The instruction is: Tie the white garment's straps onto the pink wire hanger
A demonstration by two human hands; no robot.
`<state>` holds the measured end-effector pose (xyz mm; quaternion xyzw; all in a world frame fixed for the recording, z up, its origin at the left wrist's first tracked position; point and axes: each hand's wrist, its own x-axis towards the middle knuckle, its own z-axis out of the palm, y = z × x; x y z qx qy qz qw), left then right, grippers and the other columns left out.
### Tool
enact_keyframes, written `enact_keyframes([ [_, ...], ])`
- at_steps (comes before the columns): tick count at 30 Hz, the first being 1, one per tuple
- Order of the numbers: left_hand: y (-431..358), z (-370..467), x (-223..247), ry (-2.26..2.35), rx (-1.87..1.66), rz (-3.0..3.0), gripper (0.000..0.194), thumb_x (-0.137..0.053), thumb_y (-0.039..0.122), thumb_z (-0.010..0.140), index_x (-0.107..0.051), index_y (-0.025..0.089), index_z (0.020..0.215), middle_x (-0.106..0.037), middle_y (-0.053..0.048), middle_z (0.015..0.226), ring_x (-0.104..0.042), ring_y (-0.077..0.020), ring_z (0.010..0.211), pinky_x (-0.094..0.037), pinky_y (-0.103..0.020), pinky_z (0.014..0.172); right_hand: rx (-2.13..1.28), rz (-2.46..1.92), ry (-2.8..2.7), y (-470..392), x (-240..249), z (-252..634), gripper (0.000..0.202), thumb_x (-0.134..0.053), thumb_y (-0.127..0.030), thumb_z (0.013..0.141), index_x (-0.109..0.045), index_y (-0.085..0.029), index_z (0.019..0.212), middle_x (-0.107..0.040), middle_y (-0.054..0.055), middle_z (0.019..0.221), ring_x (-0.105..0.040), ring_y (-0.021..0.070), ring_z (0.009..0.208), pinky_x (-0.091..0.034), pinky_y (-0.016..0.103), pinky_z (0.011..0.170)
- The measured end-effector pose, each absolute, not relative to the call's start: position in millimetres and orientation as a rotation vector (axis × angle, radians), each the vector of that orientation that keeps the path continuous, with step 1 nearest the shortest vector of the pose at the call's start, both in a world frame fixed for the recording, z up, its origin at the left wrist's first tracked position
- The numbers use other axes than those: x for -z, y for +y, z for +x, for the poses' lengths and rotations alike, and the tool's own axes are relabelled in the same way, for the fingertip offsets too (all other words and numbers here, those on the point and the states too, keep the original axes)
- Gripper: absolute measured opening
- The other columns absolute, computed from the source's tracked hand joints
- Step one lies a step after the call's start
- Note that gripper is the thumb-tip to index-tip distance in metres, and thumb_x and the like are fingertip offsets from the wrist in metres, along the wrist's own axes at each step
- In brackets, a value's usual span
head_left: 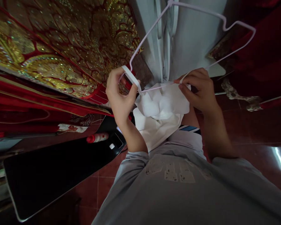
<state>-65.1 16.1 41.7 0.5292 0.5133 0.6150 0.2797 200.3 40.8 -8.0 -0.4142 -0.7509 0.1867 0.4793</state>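
Note:
A white garment (158, 106) with thin straps hangs loosely in front of my lap, its lower folds over my shorts. My left hand (119, 97) has thumb and fingers closed on its left strap (132, 76), which is stretched into a loop around the hanger's left end. Between the thumb and fingers of my right hand (199, 89), the other strap (184, 76) is pinched close to the hanger's bottom bar. The pale pink wire hanger (201, 10) spreads above both hands, and its bottom bar crosses in front of the garment.
Red and gold sequined garments (67, 47) hang at the left, dark red cloth (267, 62) at the right. A grey-white panel (194, 37) stands ahead. On the black tabletop (49, 175) lie a red-capped bottle (97, 137), a phone (118, 141) and a small white case (111, 146).

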Motion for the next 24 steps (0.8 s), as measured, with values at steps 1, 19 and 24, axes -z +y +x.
enact_keyframes([
  [1, 16.3, -63.7, -43.4, 1.387, -1.64, 1.428, 0.033, -0.091, 0.025, 0.073, -0.064, 0.024, 0.091, -0.065, 0.001, 0.096, -0.06, -0.0212, 0.106, -0.051, -0.032, 0.093, -0.457, -1.022, -1.831, 40.6, 8.6, 200.6, 0.011, -0.066, -0.04, 0.09, -0.076, -0.035, 0.09, -0.074, 0.001, 0.089, -0.066, 0.0241, 0.092, -0.048, 0.057, 0.106],
  [19, 17.9, -25.1, 27.8, 0.919, -1.877, 0.836, 0.021, -0.068, 0.041, 0.093, -0.06, 0.024, 0.1, -0.071, -0.001, 0.09, -0.072, -0.0164, 0.093, -0.054, -0.034, 0.096, -0.236, -0.96, -1.853, 32.8, 14.5, 184.3, 0.029, -0.047, -0.034, 0.101, -0.075, -0.032, 0.105, -0.076, 0.001, 0.092, -0.07, 0.0218, 0.091, -0.056, 0.048, 0.092],
  [24, 16.1, -17.0, 24.4, 0.936, -1.876, 0.945, 0.029, -0.071, 0.05, 0.091, -0.059, 0.025, 0.098, -0.068, 0.002, 0.081, -0.073, -0.0165, 0.09, -0.054, -0.036, 0.1, -0.117, -0.882, -1.456, 35.9, 20.8, 198.4, 0.027, -0.055, -0.029, 0.099, -0.077, -0.032, 0.113, -0.078, 0.002, 0.099, -0.074, 0.0212, 0.095, -0.06, 0.043, 0.089],
])
